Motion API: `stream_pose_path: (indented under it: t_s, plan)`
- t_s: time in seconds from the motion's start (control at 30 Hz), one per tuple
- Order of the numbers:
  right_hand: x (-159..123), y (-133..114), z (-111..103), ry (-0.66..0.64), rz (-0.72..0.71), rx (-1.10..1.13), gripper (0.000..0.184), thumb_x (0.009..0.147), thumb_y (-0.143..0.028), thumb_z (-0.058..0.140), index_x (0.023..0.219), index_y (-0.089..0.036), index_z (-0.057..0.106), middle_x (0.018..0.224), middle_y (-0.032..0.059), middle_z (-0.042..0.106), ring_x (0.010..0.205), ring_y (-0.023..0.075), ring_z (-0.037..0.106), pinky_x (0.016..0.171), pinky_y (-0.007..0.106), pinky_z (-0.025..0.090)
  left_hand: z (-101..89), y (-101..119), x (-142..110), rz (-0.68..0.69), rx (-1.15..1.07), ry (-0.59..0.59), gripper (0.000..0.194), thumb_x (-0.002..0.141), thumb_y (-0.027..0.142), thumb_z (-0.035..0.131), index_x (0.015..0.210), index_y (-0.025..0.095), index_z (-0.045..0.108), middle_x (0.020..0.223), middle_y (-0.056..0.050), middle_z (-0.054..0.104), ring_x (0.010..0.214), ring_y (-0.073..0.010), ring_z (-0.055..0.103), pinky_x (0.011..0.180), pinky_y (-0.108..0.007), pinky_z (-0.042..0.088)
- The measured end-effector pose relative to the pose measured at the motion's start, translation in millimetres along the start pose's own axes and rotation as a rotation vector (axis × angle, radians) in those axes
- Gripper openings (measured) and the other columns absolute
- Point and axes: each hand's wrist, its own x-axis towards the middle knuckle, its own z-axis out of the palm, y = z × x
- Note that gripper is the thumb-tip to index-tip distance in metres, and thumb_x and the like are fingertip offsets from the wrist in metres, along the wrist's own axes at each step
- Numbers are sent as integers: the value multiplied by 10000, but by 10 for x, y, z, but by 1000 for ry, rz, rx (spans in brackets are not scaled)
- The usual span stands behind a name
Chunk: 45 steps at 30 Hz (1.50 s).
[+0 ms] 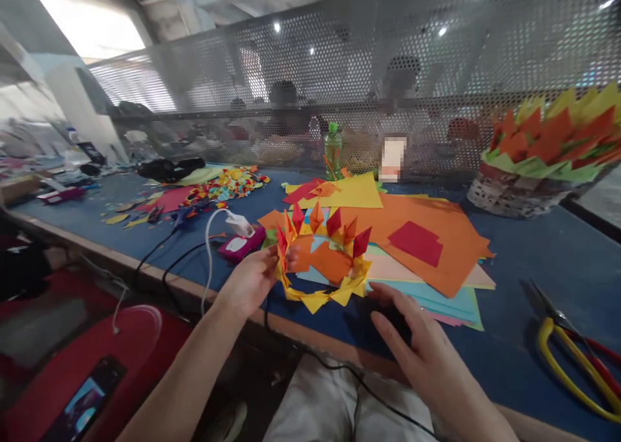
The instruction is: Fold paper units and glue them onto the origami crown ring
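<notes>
My left hand [252,279] grips the left side of a folded paper ring [324,261], a yellow band with red and orange points standing up from it. The ring hangs just above the blue table, in front of a spread of coloured paper sheets [417,235]. My right hand [422,348] rests flat on the table to the right of the ring, its fingers spread and nothing in it. Its fingertips lie close to the ring's lower right edge, apart from it.
Yellow- and red-handled scissors [577,358] lie at the right. A basket [514,193] with folded paper pieces stands back right, a green bottle [332,149] at the mesh screen. A pink device [241,243] with a white charger and cables sits left; paper scraps [228,184] lie beyond.
</notes>
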Motion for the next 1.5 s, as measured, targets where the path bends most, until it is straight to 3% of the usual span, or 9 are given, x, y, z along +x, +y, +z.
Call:
stream_pose_path:
  t_s: [0.33,0.6,0.8,0.9,1.0,1.13,1.3,1.4,1.5]
  plan:
    - [-6,-4,-32,49,-132,-88,349,1008,-486,494,1312,-343,588,1253,39,709,1175,235,673,975,436,563,-6,-7,44,66,88,22,281,988,337,653,1195,146,647,1158,-80,691,962,-199,700,824,-388,614]
    - [-15,28,-21,64,-166,-111,350,1012,-459,500,1325,-328,585,1280,44,702,1191,237,665,975,437,563,71,11,143,112,235,-48,317,993,357,640,1251,174,629,1251,-97,659,1040,-220,680,881,-422,601]
    - [-12,10,-27,52,-148,-96,348,1013,-458,493,1317,-319,592,1290,48,697,1208,241,654,997,452,553,47,48,204,290,443,-22,271,961,308,686,1180,149,669,1223,-77,688,1044,-239,692,888,-425,600]
    - [-9,8,-29,45,-143,-94,351,1015,-469,485,1317,-323,590,1288,49,698,1205,242,656,997,455,553,-92,109,163,444,520,49,175,875,172,745,1049,167,736,1201,-74,736,1184,-261,658,961,-338,565]
    - [-11,23,-19,42,-123,-98,357,1016,-486,482,1331,-344,575,1306,41,690,1216,244,650,1008,464,547,-255,144,93,618,549,128,286,860,175,746,1144,206,737,1295,-74,715,1318,-251,582,1058,-255,491]
    - [-8,35,-18,26,-89,-87,391,1008,-517,490,1348,-338,563,1344,53,666,1237,244,638,1024,444,547,-407,133,-50,762,542,142,537,935,450,685,1396,195,581,1395,-117,646,1291,-247,614,1106,-314,481]
    - [83,-68,-74,-16,-1,-83,497,1001,-580,457,1457,-383,480,1489,22,573,1390,263,522,1132,487,472,-469,38,-228,689,557,69,767,916,623,643,1485,136,479,1431,-195,615,1322,-320,602,1114,-462,495]
    - [212,-153,-92,-93,24,-76,547,979,-646,456,1480,-427,457,1551,-13,519,1443,283,464,1171,540,414,-437,-79,-283,606,570,-27,913,854,596,735,1554,133,375,1498,-208,563,1380,-329,557,1138,-447,480]
    - [348,-206,-71,-151,74,-64,607,948,-722,440,1481,-432,471,1501,0,572,1380,302,529,1117,556,458,-384,-201,-288,565,561,-122,964,862,542,743,1612,181,254,1554,-166,518,1414,-308,528,1141,-406,481]
